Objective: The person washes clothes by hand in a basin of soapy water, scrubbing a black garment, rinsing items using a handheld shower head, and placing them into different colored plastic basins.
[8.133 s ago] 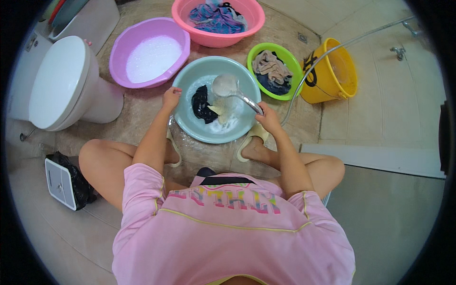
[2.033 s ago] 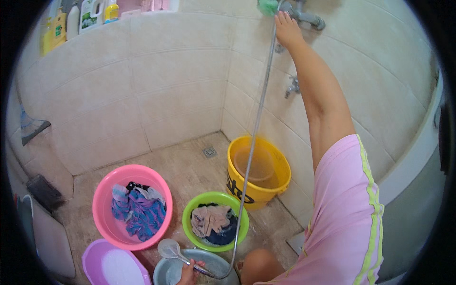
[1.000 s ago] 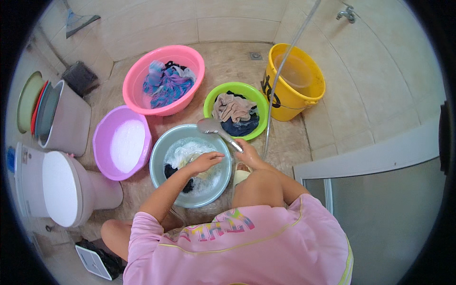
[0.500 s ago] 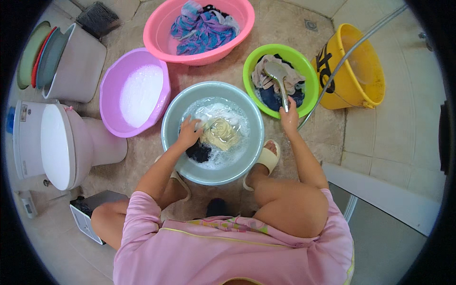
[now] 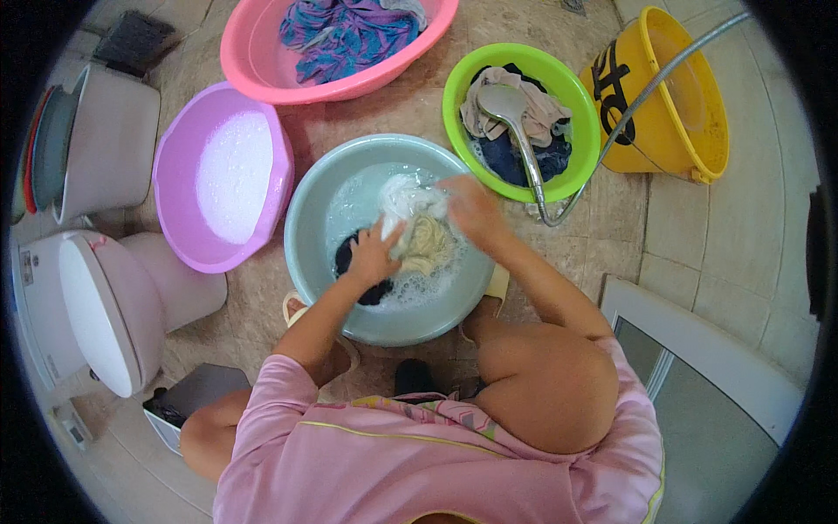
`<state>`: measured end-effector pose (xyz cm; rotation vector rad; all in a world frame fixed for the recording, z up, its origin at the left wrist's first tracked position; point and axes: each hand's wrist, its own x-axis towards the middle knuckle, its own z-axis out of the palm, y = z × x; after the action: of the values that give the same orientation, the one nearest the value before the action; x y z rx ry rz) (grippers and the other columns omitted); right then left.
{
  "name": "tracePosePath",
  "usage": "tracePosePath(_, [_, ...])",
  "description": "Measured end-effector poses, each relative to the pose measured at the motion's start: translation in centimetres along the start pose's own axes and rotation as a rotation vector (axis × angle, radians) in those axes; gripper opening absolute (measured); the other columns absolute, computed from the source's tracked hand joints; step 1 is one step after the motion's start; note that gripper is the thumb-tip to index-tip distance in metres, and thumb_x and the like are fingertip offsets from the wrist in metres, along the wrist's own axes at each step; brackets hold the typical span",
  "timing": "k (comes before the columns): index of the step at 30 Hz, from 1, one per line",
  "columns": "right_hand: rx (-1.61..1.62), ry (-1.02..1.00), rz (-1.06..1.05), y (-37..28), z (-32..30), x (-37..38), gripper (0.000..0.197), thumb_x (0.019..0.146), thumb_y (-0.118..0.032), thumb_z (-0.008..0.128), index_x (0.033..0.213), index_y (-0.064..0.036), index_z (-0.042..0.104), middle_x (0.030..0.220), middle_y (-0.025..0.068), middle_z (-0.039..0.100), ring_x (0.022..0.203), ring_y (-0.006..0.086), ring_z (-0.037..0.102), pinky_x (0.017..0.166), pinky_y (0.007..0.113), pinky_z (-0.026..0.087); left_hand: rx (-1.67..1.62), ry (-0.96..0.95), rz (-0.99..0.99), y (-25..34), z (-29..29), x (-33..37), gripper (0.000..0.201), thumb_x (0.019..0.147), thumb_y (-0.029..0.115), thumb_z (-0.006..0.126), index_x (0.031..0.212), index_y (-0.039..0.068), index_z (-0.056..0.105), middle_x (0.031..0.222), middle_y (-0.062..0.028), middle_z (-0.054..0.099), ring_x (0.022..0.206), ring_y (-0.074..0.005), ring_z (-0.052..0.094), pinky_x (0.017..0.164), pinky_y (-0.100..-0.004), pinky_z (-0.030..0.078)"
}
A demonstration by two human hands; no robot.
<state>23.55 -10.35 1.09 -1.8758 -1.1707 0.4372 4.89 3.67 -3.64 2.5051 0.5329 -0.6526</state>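
Note:
In front of me stands a grey-blue basin point(image 5: 305, 288) of sudsy water. In it lie a pale yellow cloth point(image 5: 428, 244), a white cloth point(image 5: 403, 194) and a dark cloth point(image 5: 346, 251). My left hand point(image 5: 374, 255) rests over the dark and yellow cloths with its fingers spread. Smeared by motion, my right hand point(image 5: 473, 212) is at the basin's right side beside the white cloth; its fingers cannot be made out. A silver shower head point(image 5: 504, 103) lies on beige and dark clothes point(image 5: 546, 118) in the green basin point(image 5: 452, 105), its handle over the rim.
A pink basin point(image 5: 240, 65) with a blue-purple garment point(image 5: 358, 39) stands at the back. The purple basin point(image 5: 170, 175) on the left holds foamy water. At right are a yellow bucket point(image 5: 620, 148) and the grey hose point(image 5: 642, 96). A toilet point(image 5: 100, 314) stands left.
My right hand has let go of the shower head, which now lies in the green basin, and moved left to the grey-blue basin. White cloth shows more clearly there. The view has shifted.

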Motion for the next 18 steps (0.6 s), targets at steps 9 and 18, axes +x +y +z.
tracePosePath(9, [-0.444,-0.581,-0.174,3.6,11.3,-0.6,0.018,0.077,-0.016,0.048,0.087,-0.0055,0.06,0.083,0.0169,0.058,0.08,0.0314,0.057,0.07,0.044,0.044,-0.264,-0.362,0.074,-2.8,0.6,-3.5,0.061,0.072,0.037,0.059,0.126,0.019,0.037,0.13,-0.0267,0.022,0.121,-0.0411,0.019,0.1,-0.0428,0.016])
tracePosePath(18, [0.727,-0.235,0.329,-5.7,11.3,1.1,0.024,0.073,-0.016,0.059,0.092,-0.0034,0.049,0.087,0.0133,0.056,0.077,0.0201,0.055,0.065,0.034,0.045,-1.977,0.225,-0.382,-4.5,2.2,2.9,0.045,0.084,0.038,0.042,0.118,0.009,0.04,0.103,-0.0067,0.052,0.092,-0.0168,0.051,0.082,-0.0302,0.039])
